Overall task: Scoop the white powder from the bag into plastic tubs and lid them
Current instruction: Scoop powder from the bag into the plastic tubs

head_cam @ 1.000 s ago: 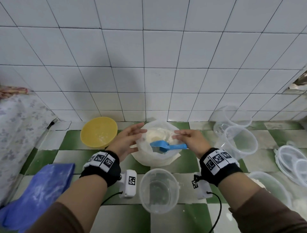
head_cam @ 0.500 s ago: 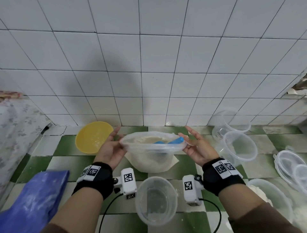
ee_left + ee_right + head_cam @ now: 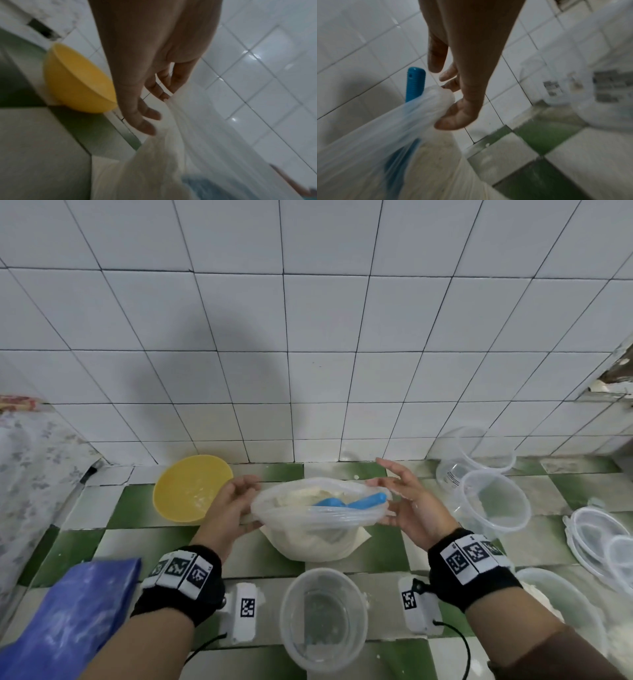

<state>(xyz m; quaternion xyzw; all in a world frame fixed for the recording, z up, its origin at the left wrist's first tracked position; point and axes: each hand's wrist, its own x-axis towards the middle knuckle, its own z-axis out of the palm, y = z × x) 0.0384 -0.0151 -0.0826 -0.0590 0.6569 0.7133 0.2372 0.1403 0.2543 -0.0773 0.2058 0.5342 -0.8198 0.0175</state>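
Observation:
A clear plastic bag [image 3: 318, 537] of white powder stands at the middle of the green-and-white tiled counter. A blue scoop [image 3: 346, 501] lies inside on the powder, its handle pointing right. My left hand [image 3: 246, 498] pinches the bag's left rim and my right hand [image 3: 387, 498] pinches the right rim, holding the mouth raised and stretched wide. In the left wrist view the left hand [image 3: 157, 113] holds the film of the bag [image 3: 154, 169]. In the right wrist view the right hand [image 3: 447, 104] pinches bunched film beside the scoop handle [image 3: 415, 83]. An empty clear tub [image 3: 323, 618] stands just in front of the bag.
A yellow bowl [image 3: 191, 487] sits left of the bag against the white tiled wall. Blue sheeting [image 3: 68, 611] lies at the lower left. Clear tubs [image 3: 493, 501] stand at the right, lids [image 3: 603, 539] beyond them, and a tub holding powder [image 3: 561, 604] at the lower right.
Both hands have lifted the bag's rim from its low, folded-down position and pulled it apart. The scoop now lies lower inside the bag.

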